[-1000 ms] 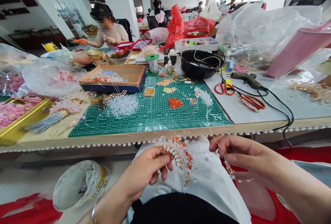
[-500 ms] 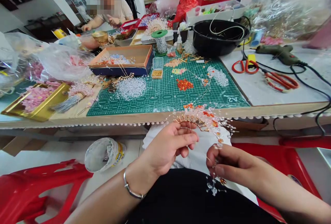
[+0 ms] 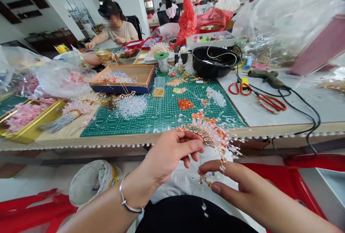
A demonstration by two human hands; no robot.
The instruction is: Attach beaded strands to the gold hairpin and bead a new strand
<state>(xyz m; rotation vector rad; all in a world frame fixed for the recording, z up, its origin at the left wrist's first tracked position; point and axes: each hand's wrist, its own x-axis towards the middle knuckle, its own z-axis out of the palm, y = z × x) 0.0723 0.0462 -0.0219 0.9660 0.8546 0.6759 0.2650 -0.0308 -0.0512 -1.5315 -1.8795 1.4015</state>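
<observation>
At the left end of my worktop (image 3: 67,142), a gold tray (image 3: 40,127) of pink flowers sits by the front edge, with clear plastic bags (image 3: 59,71) behind it. Below that edge, a white bucket (image 3: 90,184) stands on the floor. A grey tassel (image 3: 60,121) lies just right of the tray. Farther back, a navy-sided box (image 3: 121,88) holds pale and orange beads, and a person (image 3: 128,30) sits beyond it.

A heap of clear beads (image 3: 132,106) lies toward the left side of the green mat (image 3: 159,117). Near the front edge, my left hand (image 3: 167,154) has its grip closed, thumb against fingers, on the gold frame of a beaded comb (image 3: 214,132). The comb is raised at the worktop's front edge, its orange and clear beads fanning right. Behind it, orange beads (image 3: 185,104) are piled on the mat.

A short beaded strand (image 3: 204,181) hangs between the parted thumb and forefinger of my right hand (image 3: 242,182); that grip is loosely spread, and I cannot tell whether other fingers touch the strand. A black basin (image 3: 212,68) stands by the mat's back right corner. Toward the worktop's right end lie red-handled scissors (image 3: 239,88), a glue gun (image 3: 265,78) and red-handled pliers (image 3: 271,104).
</observation>
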